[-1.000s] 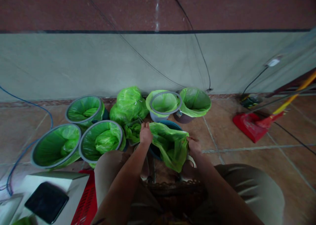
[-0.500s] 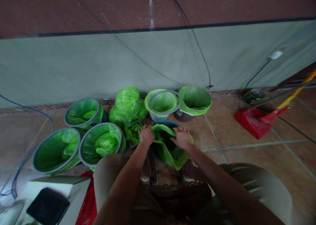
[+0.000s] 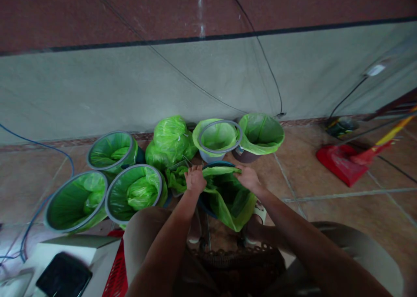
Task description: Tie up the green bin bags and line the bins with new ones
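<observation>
A dark blue bin (image 3: 203,203) stands on the floor between my knees, with a green plastic bag (image 3: 230,199) draped over its mouth. My left hand (image 3: 194,179) pinches the bag's edge at the bin's left rim, fingers closed on the plastic. My right hand (image 3: 248,177) grips the bag's far edge at the right rim. The bag's top edge is stretched taut between both hands, and its open mouth hangs over the near side.
Several bins lined with green bags stand by the wall: two at left (image 3: 76,200) (image 3: 134,192), one behind (image 3: 110,149), two at back right (image 3: 220,138) (image 3: 260,136). A filled green bag (image 3: 169,140) sits among them. A red dustpan (image 3: 339,162) lies right; a red crate (image 3: 112,275) and dark tablet (image 3: 63,279) lie near left.
My right hand has moved from the bag's near right side up to its far edge. The bag has been pulled open and stretched across the blue bin's rim.
</observation>
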`<state>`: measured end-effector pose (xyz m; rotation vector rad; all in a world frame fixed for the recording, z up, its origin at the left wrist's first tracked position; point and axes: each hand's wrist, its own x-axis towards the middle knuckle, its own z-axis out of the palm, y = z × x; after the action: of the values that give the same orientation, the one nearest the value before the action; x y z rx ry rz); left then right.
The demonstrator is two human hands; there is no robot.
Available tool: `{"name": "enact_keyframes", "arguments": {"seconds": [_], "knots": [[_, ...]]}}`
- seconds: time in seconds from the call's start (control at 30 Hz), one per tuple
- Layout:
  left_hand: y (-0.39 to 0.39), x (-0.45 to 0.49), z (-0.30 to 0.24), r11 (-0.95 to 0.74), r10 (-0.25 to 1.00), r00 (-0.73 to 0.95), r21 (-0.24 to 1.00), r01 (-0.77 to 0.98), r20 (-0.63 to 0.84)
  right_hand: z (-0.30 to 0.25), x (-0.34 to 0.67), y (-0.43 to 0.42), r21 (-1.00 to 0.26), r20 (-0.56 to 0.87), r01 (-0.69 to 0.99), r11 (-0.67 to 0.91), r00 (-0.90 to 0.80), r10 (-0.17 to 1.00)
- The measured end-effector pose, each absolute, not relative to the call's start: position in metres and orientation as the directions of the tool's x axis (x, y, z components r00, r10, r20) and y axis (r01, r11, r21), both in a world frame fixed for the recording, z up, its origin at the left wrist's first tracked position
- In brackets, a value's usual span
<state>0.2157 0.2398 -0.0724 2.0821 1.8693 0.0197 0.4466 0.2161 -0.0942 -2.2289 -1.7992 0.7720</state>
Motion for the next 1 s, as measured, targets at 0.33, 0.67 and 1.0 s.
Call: {"name": "enact_keyframes", "arguments": {"seconds": [0.33,0.67,1.0], "knots": [[0.268,0.267,-0.071,-0.464,0.848,0.509,0.256,0.848,-0.146,-0.081,0.438,0.215,-0.436,-0.279,0.885,-0.16,0.036,0.96],[0.274,0.252,-0.07,-0.439,0.871,0.462,0.161,0.884,-0.165,-0.077,0.444,0.202,-0.17,-0.353,0.98,-0.102,0.036,0.935],[0.264,0.254,-0.037,-0.554,0.82,0.565,0.121,0.824,-0.094,-0.045,0.422,0.206,-0.189,-0.172,0.981,-0.044,0.011,0.985]]}}
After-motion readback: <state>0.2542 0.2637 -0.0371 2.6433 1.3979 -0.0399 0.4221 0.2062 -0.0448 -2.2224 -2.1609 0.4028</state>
